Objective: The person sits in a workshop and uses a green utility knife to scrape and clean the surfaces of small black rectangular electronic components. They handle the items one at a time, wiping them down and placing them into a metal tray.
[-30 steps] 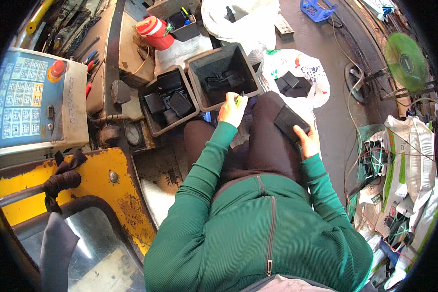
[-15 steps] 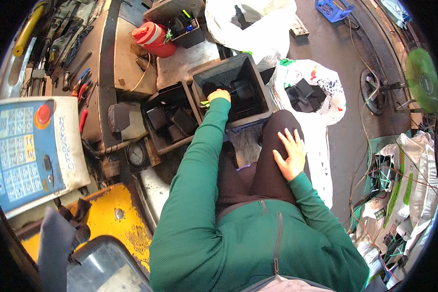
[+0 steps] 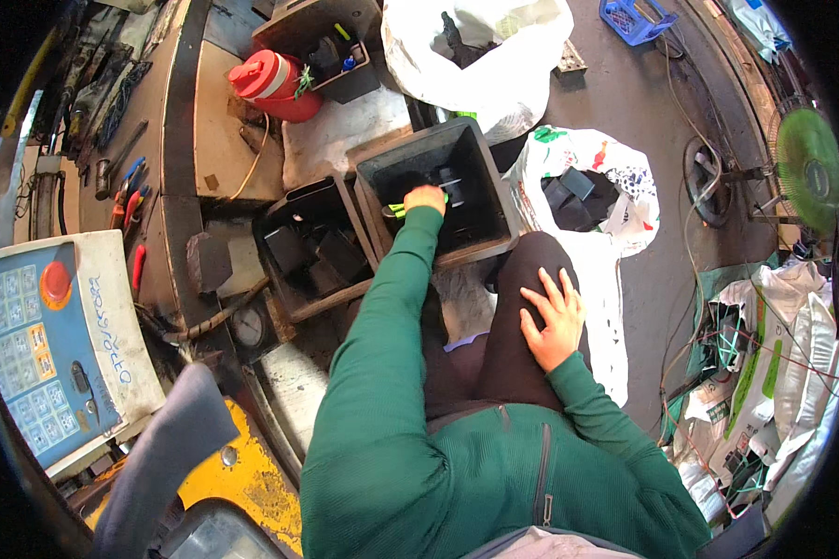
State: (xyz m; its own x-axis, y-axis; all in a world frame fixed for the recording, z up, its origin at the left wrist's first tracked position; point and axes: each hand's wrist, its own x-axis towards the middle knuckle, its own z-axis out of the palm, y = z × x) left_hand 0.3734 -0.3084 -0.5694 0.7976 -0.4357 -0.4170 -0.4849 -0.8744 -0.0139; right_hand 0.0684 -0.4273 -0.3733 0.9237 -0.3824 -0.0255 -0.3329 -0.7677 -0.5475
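In the head view, the left hand (image 3: 425,198) was closed around a yellow-green tool (image 3: 397,211) inside the dark bin (image 3: 500,196), black pieces (image 3: 450,175) just beyond it; the right hand (image 3: 556,321), fingers spread, rested on the thigh (image 3: 520,284).

Blocks (image 3: 291,250) in left bin (image 3: 334,299) and bag (image 3: 636,179), right bin (image 3: 483,186) between, jug (image 3: 275,86) beyond left bin

Bright overall; light source can't be told. White bag (image 3: 531,70) up top blown out, folds lost. Grey bin (image 3: 466,253) dark inside, deep shadow, detail low. Right hand (image 3: 555,321) evenly lit, fairly sharp; left hand (image 3: 425,198) softer. Fan (image 3: 809,168) blades blurred. Fisheye: black corners, straight edges bowed, left rim soft.
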